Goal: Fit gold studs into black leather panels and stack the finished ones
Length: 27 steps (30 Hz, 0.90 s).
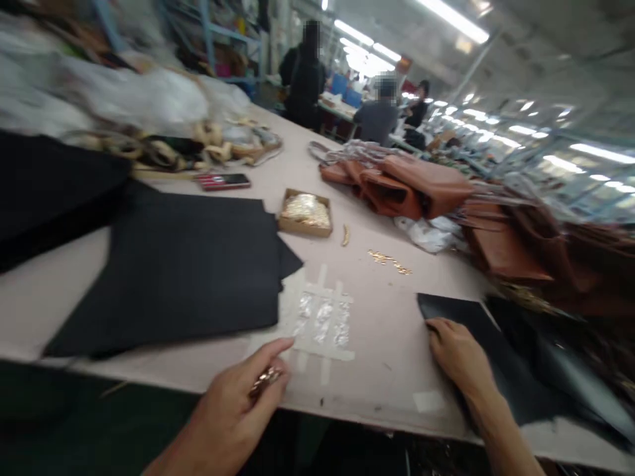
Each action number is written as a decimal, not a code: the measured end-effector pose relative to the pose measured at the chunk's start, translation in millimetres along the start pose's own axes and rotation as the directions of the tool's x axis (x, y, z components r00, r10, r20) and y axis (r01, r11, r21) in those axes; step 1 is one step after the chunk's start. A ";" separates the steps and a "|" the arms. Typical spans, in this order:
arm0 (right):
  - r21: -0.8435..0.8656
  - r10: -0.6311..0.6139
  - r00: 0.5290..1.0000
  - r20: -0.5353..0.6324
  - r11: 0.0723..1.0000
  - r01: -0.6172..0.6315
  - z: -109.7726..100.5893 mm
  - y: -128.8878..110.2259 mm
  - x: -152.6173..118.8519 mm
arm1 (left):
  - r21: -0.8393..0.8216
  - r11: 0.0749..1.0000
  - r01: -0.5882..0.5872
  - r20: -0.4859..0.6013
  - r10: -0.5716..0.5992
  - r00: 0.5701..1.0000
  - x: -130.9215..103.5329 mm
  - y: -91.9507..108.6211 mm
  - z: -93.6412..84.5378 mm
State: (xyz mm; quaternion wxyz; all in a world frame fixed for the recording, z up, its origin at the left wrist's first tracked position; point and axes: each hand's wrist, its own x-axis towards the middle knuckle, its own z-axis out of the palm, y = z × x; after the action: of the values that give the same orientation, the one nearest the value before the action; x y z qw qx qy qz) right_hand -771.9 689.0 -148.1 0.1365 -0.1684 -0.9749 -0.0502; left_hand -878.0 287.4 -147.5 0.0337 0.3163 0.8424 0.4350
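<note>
Cupped near the table's front edge, my left hand [243,396] is closed around several small gold metal pieces [266,378]. My right hand [459,354] rests with bent fingers on a black sheet of leather-like material [464,309] at the right; whether it pinches the edge is hidden. Between my hands, strips of pale tape frame shiny clear patches [323,318] on the tabletop. Beyond them, a small cardboard box [306,230] holds many more gold pieces. A curved gold piece [346,235] and a loose scatter of gold bits [389,261] lie to its right.
A stack of black panels [198,264] covers the table's left side. Behind it lie a red-and-black phone-like object [224,181] and plastic-wrapped bundles [129,92]. Brown leather bags [421,182] are heaped along the right. Several people [302,79] are in the background.
</note>
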 end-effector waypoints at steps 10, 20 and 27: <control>0.834 -0.497 0.862 -0.103 0.429 0.347 -53.7 -219.8 -1.7 | -0.337 0.930 0.144 0.195 -0.081 0.977 -9.9 6.6 -11.1; 0.812 -0.764 0.537 -0.357 0.029 0.583 -50.5 -269.2 23.2 | -0.674 0.672 0.308 0.267 -0.167 0.949 -20.1 -17.4 -28.4; 0.815 -0.807 0.502 -0.311 0.046 0.578 -41.2 -286.0 34.0 | -0.842 0.402 0.359 0.298 -0.209 0.932 -21.8 -27.1 -32.1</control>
State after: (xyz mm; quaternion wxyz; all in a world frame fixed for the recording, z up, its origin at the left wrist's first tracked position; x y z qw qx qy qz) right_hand -890.3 425.4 -113.8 0.0424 0.4140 -0.8181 0.3969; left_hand -884.9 240.8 -152.9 0.3276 0.1344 0.5279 0.7720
